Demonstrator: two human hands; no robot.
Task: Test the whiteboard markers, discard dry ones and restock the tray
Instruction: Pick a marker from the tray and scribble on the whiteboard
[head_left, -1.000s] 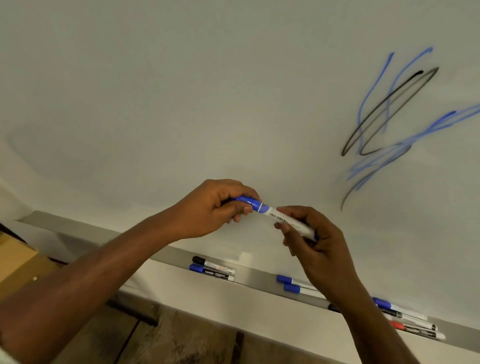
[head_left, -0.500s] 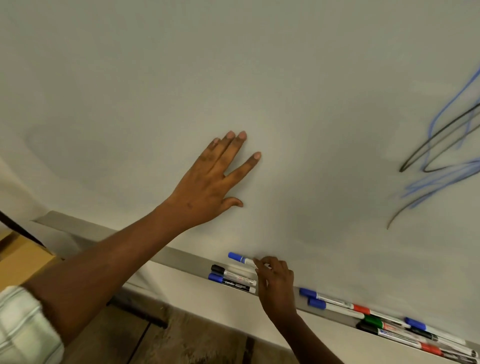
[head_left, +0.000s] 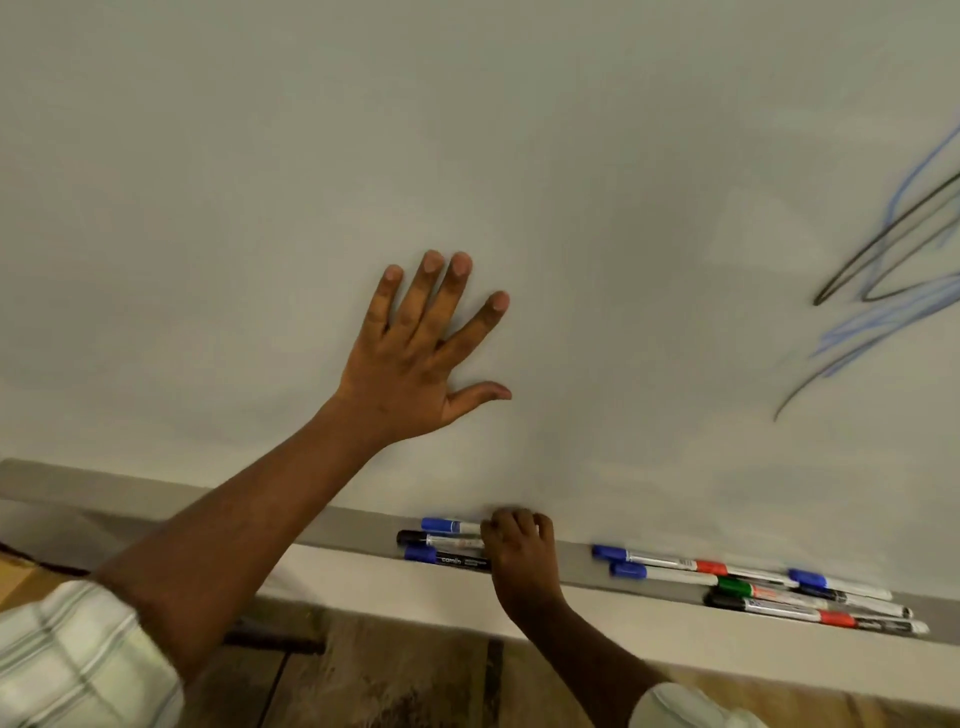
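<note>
My left grip (head_left: 415, 358) rests flat, fingers spread, on the whiteboard (head_left: 208, 208). Below it, my right grip (head_left: 517, 543) curls around a blue-capped marker (head_left: 449, 526) lying in the tray (head_left: 358, 530). Other markers (head_left: 753, 587) lie to its right.

Dim, flat, slightly greenish light. Faint soft shadow around the left hand (head_left: 415, 358). Smeary blur on the scribbles (head_left: 878, 319) far right of it.

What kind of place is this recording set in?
Likely a classroom or meeting room: a large wall whiteboard with scribbles, and a tray of markers under it, where the right hand grips a blue-capped marker.
</note>
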